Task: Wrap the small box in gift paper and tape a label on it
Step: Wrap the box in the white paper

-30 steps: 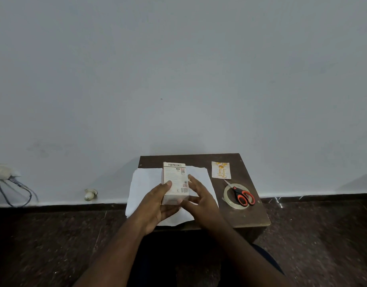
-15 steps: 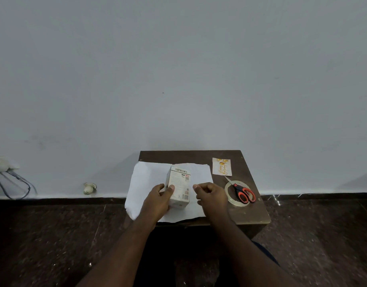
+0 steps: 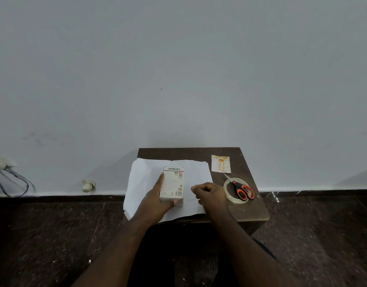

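Head view: early step, box placement on paper, no fold made yet. Small box (image 3: 172, 183) lies flat on white gift paper (image 3: 196, 175), roughly mid-sheet, on the table (image 3: 249, 210). Left hand (image 3: 155, 201) grips the box: fingers along its left side, thumb curled round the near end. Right hand (image 3: 211, 194) sits on the paper just right of the box, fingers curled in; looks like it may pinch the sheet, but can't tell if anything's actually held. Label (image 3: 221, 163) lies far right; scissors (image 3: 241, 188) rest on the tape roll (image 3: 229, 188), nearer right, both untouched. Next, prob.: keep box pinned w/ left, bring the right side of the sheet up and over the box; needs the box square to the paper edge or the wrap goes skew.
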`<action>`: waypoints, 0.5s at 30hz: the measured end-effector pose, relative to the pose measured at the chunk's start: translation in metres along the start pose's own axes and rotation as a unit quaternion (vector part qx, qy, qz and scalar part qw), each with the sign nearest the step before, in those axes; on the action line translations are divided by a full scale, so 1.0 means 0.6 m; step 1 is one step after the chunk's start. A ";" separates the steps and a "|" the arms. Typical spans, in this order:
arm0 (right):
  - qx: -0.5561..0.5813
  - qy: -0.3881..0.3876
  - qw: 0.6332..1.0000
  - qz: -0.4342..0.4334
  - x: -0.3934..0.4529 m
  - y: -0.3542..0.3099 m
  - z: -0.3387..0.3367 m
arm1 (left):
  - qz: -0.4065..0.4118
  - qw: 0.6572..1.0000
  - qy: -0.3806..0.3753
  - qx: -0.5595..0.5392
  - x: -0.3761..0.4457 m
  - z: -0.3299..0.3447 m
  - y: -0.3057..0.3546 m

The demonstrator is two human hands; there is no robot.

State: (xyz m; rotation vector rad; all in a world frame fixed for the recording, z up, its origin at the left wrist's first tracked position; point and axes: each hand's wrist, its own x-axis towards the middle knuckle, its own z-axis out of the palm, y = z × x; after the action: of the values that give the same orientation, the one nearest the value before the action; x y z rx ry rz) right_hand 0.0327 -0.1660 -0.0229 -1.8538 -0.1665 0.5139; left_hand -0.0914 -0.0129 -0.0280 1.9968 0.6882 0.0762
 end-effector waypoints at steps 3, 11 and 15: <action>0.017 0.006 1.000 -0.016 -0.005 -0.002 -0.005 | -0.011 1.000 0.013 0.001 -0.001 0.005 0.000; 0.055 -0.015 0.998 -0.016 -0.023 0.010 -0.031 | -0.013 1.000 0.014 0.024 0.009 0.009 -0.002; -0.038 0.075 0.996 -0.036 -0.020 0.017 -0.034 | -0.014 0.999 0.014 0.025 0.006 0.009 -0.005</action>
State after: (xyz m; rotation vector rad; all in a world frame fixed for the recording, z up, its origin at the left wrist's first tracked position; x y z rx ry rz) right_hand 0.0293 -0.1911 -0.0240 -1.9452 -0.1537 0.3202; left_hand -0.0878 -0.0140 -0.0341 2.0365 0.7432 0.0717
